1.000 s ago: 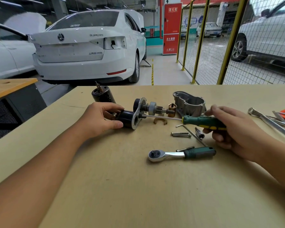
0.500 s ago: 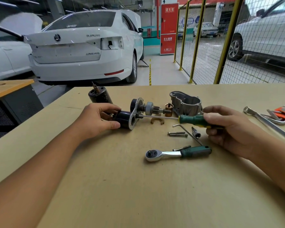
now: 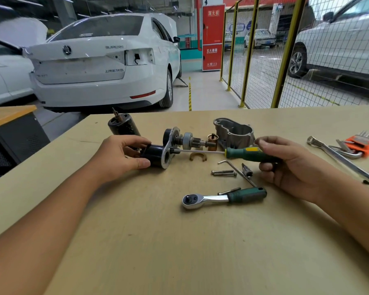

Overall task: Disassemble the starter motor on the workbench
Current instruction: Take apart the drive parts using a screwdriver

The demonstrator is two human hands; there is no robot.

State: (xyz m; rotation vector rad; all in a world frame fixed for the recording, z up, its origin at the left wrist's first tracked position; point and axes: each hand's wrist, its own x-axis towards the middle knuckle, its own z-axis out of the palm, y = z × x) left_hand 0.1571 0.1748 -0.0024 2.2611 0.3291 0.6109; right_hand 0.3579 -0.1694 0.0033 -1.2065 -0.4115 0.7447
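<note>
My left hand (image 3: 119,155) grips the black solenoid (image 3: 155,155) of the starter motor, which lies on its side with a silver flange plate (image 3: 166,155) facing right. A green-handled screwdriver (image 3: 246,153) is in my right hand (image 3: 285,165), its shaft level and its tip against the flange. Behind sit the black motor body (image 3: 124,125), the pinion shaft assembly (image 3: 188,139) and the grey aluminium nose housing (image 3: 233,130).
A ratchet wrench (image 3: 222,196) lies in front of my right hand, with an Allen key (image 3: 239,172), loose bolts (image 3: 223,172) and a brass fork piece (image 3: 198,156) nearby. Spanners and an orange hex key set (image 3: 360,144) lie at the right edge. Beyond the bench stands a white car (image 3: 102,60).
My right hand has shifted its fingers along the screwdriver handle, thumb and forefinger now higher near the yellow band. The left hand and solenoid stay in place.
</note>
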